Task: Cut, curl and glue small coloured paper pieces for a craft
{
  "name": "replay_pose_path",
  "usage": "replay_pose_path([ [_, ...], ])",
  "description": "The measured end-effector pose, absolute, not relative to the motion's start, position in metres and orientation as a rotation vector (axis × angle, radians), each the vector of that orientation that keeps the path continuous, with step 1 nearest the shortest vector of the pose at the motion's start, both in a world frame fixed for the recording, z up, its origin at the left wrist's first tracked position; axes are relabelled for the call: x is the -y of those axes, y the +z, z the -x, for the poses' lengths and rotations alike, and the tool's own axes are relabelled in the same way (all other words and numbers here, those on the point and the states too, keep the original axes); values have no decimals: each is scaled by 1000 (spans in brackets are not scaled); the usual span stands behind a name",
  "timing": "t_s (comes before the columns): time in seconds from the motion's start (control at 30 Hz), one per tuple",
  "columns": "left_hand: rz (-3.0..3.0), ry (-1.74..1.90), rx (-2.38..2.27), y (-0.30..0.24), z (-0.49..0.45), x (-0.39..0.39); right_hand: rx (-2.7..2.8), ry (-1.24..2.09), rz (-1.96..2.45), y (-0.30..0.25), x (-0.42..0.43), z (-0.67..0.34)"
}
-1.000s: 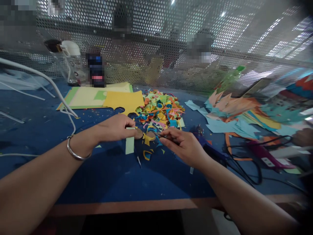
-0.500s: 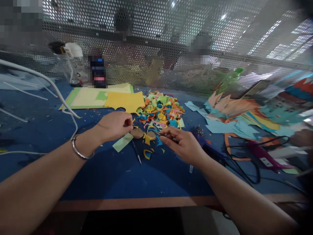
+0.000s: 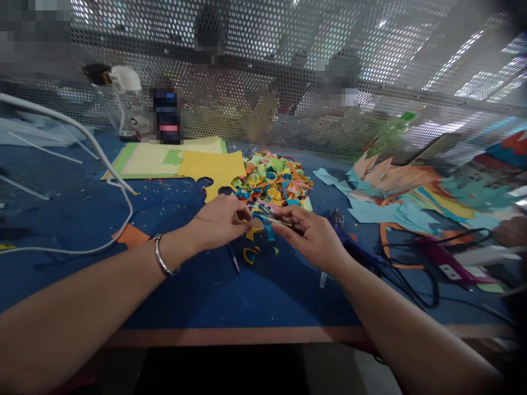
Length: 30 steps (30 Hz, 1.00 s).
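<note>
My left hand is closed in a pinch over the middle of the table, with the edge of a flat brown disc showing between its fingers. Opposite it, my right hand is wrapped round a slim metal tool with two thin tips, which looks like small scissors. Between both hands lie another brownish disc and a yellow paper scrap. A curved yellow-and-blue offcut rests nearer me, beside a thin pen-like tool, whose far end my left hand hides.
Behind my hands is a heap of coloured paper scraps, with cut yellow paper to its left. White cable loops at left. Light-blue paper and a purple power strip lie right. A perforated metal screen stands behind.
My left hand has moved right and slightly nearer me, towards my right hand, and the brown disc is now in its fingers. The scissors' tips look farther apart; my right hand has barely moved.
</note>
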<state>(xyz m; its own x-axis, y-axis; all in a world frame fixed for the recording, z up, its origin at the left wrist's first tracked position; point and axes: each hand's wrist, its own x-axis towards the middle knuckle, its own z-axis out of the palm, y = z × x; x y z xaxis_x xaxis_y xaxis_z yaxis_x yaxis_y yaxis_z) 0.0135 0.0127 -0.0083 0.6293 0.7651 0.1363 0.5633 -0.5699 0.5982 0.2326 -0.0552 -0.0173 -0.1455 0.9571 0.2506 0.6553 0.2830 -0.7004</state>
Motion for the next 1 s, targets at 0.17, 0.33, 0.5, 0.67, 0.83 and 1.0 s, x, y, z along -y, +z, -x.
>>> replay_pose_path([
  [0.17,-2460,549,-1117,-5,-7,-16,1910,524,1494,-18,54,-235],
  [0.33,-2395,631,-1144,-2,-2,-21,1922,501,1501,-18,54,-236],
  [0.5,-1956,690,-949,-6,-17,-13,1929,500,1462,-17,56,-235],
  [0.67,-1472,720,-856,-11,-25,-9,1946,508,1468,-17,57,-232],
  [0.83,-1351,700,-860,-7,-24,-7,1944,526,1451,-18,56,-229],
  [1.0,-1153,610,-898,2,-26,2,1960,506,1441,-20,56,-229],
])
